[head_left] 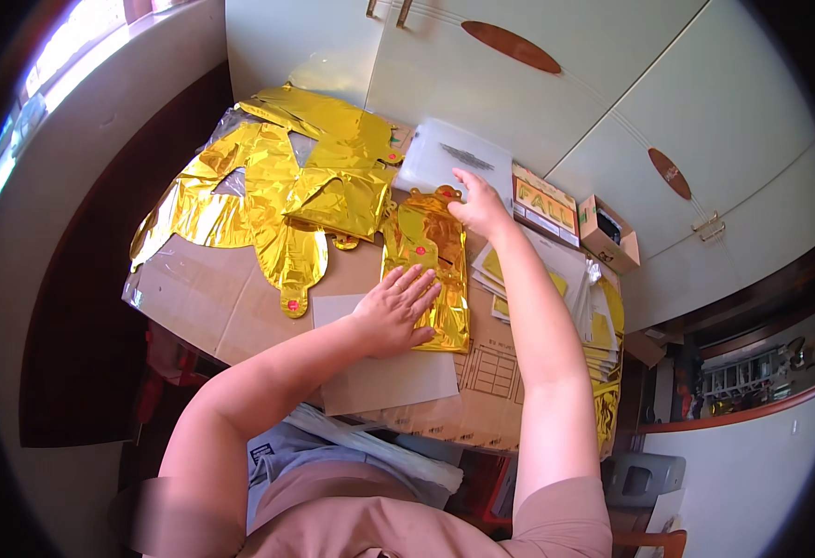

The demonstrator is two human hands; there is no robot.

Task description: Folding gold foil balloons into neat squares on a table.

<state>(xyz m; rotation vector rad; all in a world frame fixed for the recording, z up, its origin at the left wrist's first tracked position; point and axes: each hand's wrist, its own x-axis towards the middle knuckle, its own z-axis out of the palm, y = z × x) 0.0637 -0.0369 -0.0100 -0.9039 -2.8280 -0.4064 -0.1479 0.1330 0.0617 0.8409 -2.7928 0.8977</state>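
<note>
Under my left hand (396,312) lies a folded gold foil balloon (445,321), flat and shiny, with small red marks on its tabs. That hand rests flat on its lower left part, fingers spread. My right hand (482,205) is at the far end of the same foil, fingers apart, the thumb close to its upper right edge; whether it touches the foil I cannot tell. Partly beneath the foil and my left hand is a whitish translucent sheet (389,383). To the left, several flat gold foil balloons (277,172) lie overlapping, one tab pointing toward me.
Cardboard (212,288) covers the table. At the back are a white translucent case (426,153), a printed box (545,205) and a small open carton (609,232). Stacked packets with gold foil (580,298) lie right of my right forearm. Pale cabinets (538,102) stand behind.
</note>
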